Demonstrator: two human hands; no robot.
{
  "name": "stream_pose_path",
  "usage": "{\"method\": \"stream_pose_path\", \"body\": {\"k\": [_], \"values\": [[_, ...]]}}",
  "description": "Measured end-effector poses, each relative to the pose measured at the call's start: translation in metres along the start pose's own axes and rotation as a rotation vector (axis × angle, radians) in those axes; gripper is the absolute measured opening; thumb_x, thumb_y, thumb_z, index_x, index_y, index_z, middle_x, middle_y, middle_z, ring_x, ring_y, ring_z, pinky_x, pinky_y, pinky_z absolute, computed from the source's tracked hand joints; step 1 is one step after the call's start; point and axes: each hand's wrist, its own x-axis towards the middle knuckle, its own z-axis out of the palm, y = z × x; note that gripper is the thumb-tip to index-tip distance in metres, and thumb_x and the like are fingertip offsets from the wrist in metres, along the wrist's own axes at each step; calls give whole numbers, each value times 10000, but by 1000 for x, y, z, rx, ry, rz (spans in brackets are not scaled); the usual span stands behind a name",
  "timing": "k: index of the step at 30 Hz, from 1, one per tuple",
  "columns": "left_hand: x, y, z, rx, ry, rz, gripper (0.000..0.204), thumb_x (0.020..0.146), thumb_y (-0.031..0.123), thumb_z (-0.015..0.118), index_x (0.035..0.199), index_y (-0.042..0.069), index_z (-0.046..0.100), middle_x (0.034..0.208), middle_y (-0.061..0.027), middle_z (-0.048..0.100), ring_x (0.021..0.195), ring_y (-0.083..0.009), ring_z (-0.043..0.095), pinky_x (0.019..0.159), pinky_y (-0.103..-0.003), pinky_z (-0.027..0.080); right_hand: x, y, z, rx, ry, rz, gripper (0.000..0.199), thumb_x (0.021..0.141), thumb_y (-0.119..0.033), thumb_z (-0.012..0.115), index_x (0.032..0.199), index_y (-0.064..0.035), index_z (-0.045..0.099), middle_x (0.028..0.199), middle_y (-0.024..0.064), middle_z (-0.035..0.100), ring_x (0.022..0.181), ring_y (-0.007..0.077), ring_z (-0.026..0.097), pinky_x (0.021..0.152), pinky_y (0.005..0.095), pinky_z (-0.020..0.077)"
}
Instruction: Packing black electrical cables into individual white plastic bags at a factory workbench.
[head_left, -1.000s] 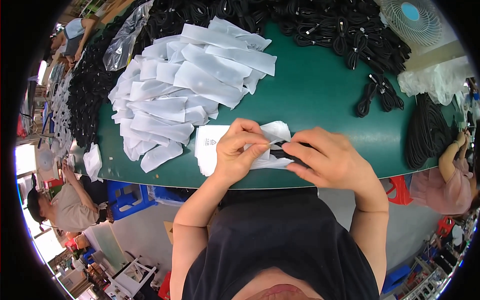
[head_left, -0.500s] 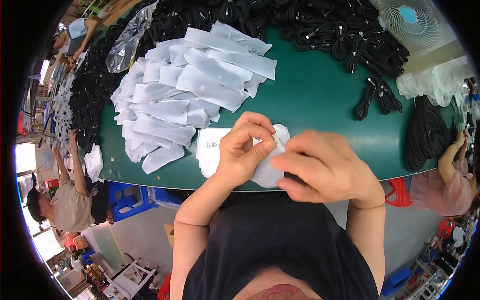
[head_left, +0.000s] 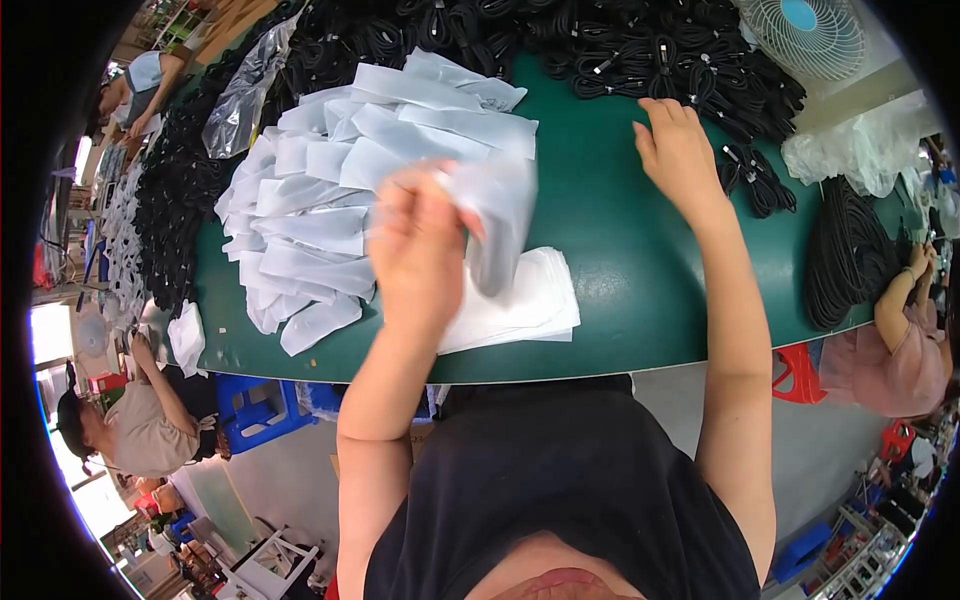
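My left hand (head_left: pixel 425 235) is closed on a whitish translucent pouch (head_left: pixel 505 215), smeared by motion, with something dark showing through its lower part. It hangs over a stack of flat white pouches (head_left: pixel 525 310) at the table's near edge. To its left and beyond lies a heap of filled whitish pouches (head_left: pixel 320 200). My right hand (head_left: pixel 680 155) reaches out over the green table, palm down, fingers apart and nothing in them. Its fingertips are close to the pile of coiled black cables (head_left: pixel 660 70) at the back.
The green table (head_left: pixel 610 220) has a loose pair of coiled cables (head_left: pixel 758 180) at the right. Beyond them are a thick black cable bundle (head_left: pixel 850 255), clear plastic bags (head_left: pixel 850 155) and a fan (head_left: pixel 805 35). Other people work at both sides.
My left hand has lifted the pouch off the white stack and moved up and left, toward the heap. My right hand has left the pouch and stretched forward toward the cables.
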Motion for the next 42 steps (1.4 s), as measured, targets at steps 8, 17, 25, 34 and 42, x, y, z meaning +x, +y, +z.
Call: {"method": "stream_pose_path", "body": {"k": [8,17,25,34,42], "values": [[32,4,-29,277,499,447,212,929,94,546,1109,-10,504,1012,-88,569,861,-203,595,840,-322,472,20,35,53,-212,-34,-166,400,800,-114,627,1189,-55,560,1197,98,544,1050,261,502,863,386,419],[-54,-44,-25,1202,-452,169,228,707,17,705,918,34,621,892,-110,581,807,-293,554,684,-349,461,-21,-1,25,-45,-7,-286,300,738,-211,720,999,-92,633,999,67,539,977,261,504,851,428,380],[-56,-39,-33,858,-168,-149,71,757,19,711,818,15,674,846,-71,586,732,-165,550,607,-267,442,-75,-43,-46,610,-247,69,177,888,-152,592,1014,-33,624,705,67,572,652,189,555,564,296,436],[-58,-39,-28,520,-42,-204,87,757,-4,716,839,21,701,862,-34,577,720,-96,495,601,-217,372,-84,-71,-73,980,-479,124,203,939,-177,535,959,-7,644,662,97,603,550,180,552,529,283,436],[-59,-40,-18,530,-100,-2,117,749,-6,726,850,40,689,858,-40,571,741,-124,517,608,-236,400,-69,-88,-86,964,-598,223,222,936,-185,545,919,14,641,593,76,557,527,135,515,492,273,409]]}}
